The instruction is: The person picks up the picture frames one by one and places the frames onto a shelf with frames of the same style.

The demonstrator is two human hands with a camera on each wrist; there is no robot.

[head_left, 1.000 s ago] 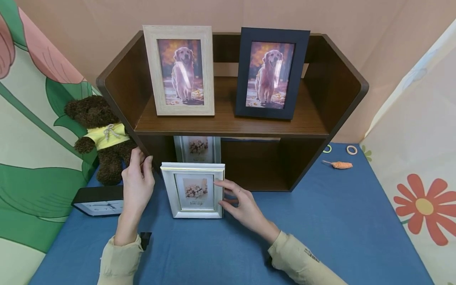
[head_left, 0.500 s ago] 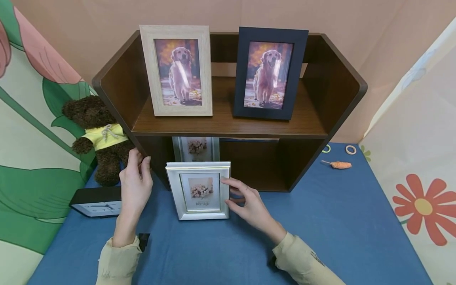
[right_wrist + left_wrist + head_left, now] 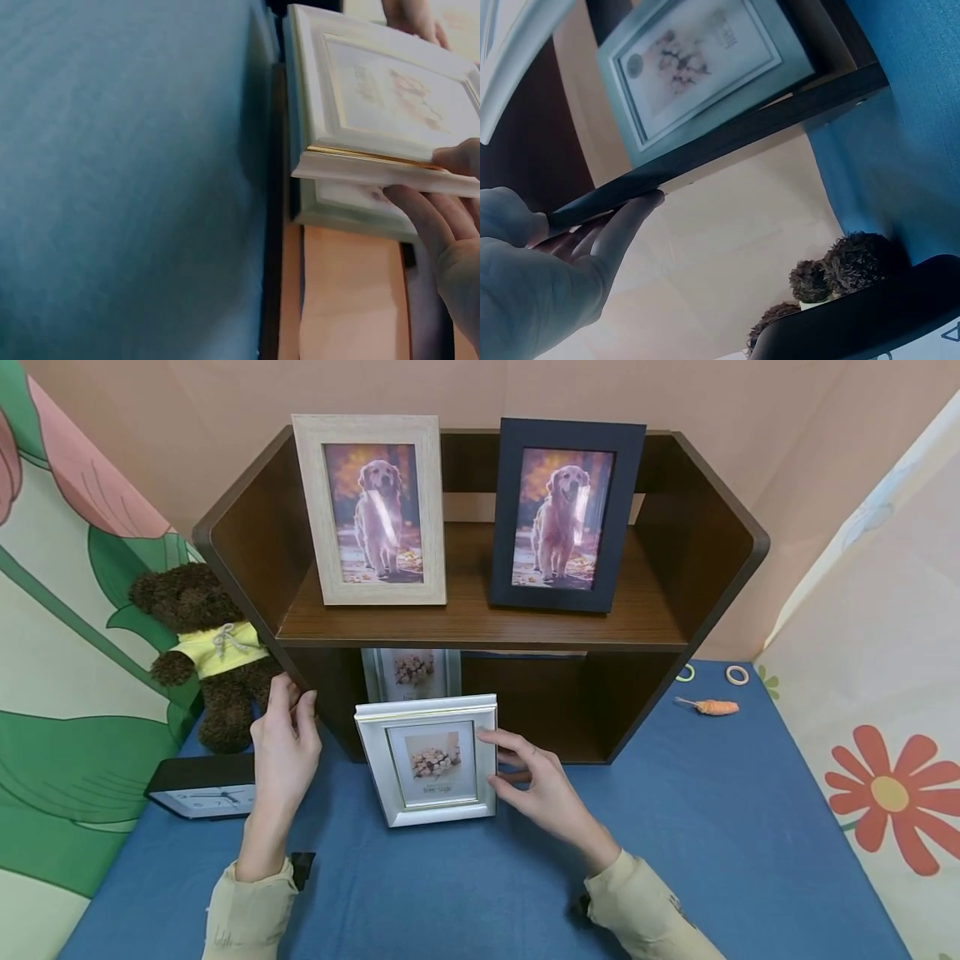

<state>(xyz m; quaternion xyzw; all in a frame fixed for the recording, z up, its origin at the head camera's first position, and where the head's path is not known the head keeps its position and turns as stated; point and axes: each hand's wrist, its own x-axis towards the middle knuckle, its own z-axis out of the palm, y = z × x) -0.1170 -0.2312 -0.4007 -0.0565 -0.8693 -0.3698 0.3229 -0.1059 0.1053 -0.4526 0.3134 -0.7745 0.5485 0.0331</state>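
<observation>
My right hand (image 3: 546, 789) pinches the right edge of a silver-white picture frame (image 3: 438, 768) with a flower print, thumb on one face and fingers on the other in the right wrist view. The frame is tilted slightly, in front of the lower level of a dark brown shelf (image 3: 472, 628). My left hand (image 3: 287, 747) holds the front edge of the shelf's left side panel, its fingers and thumb on either side of that panel (image 3: 727, 146) in the left wrist view. A second, grey-green flower frame (image 3: 412, 675) stands inside the lower level, partly hidden.
A cream frame (image 3: 429, 510) and a navy frame (image 3: 504, 518), both with dog pictures, stand on the upper level. Left of the shelf are a brown teddy bear (image 3: 227, 647) and a black clock (image 3: 202, 785). Rings and an orange carrot-shaped toy (image 3: 712, 707) lie right on the blue cloth.
The silver-white frame has moved to the right with my right hand and now leans a little, its right side higher. My left hand has stayed on the shelf panel.
</observation>
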